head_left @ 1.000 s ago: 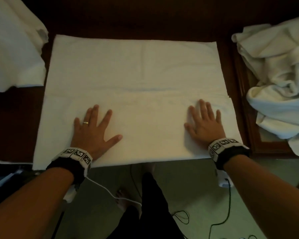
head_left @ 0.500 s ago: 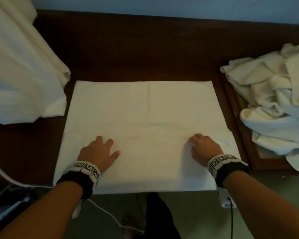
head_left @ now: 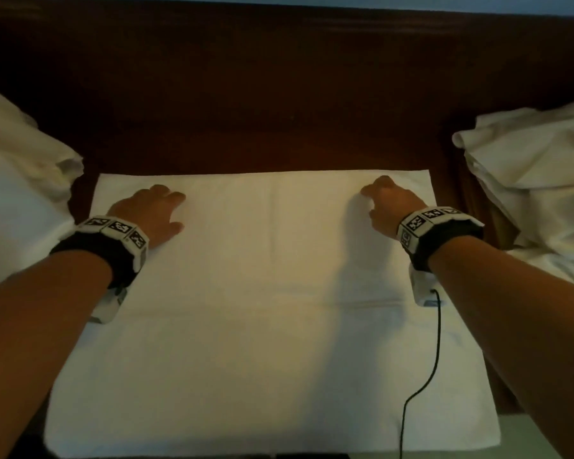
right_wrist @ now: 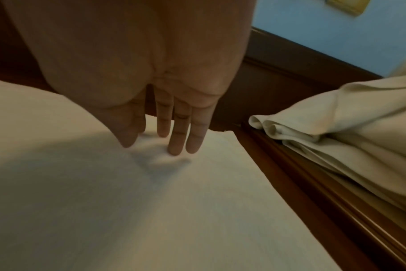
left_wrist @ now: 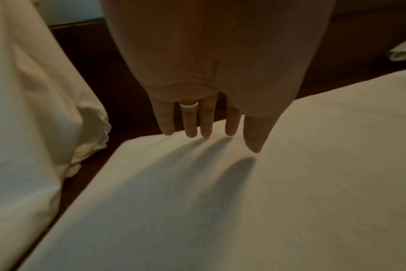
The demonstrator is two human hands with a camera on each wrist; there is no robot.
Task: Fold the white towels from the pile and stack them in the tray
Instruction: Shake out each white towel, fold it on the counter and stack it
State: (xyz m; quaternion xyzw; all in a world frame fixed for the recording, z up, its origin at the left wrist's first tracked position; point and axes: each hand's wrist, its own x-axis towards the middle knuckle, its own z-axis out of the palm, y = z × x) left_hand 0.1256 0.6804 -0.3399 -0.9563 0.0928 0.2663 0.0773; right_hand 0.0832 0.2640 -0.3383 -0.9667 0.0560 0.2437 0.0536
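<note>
I see the white towel [head_left: 262, 293] flat on the dark wooden counter [head_left: 279, 94] — left hand [head_left: 150, 210] and right hand [head_left: 391, 203] near its far corners, fingers straight, fingertips [left_wrist: 190, 133] touching cloth. Rumpled towel pile [head_left: 537, 180] at right.

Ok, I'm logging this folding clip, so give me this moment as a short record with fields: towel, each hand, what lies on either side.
towel: white towel spread flat on the dark wood table
left hand: open, fingertips on the towel near its far left edge
right hand: open, fingertips on the towel near its far right edge
right side: crumpled white towels over a wooden tray
left side: white cloth
</note>
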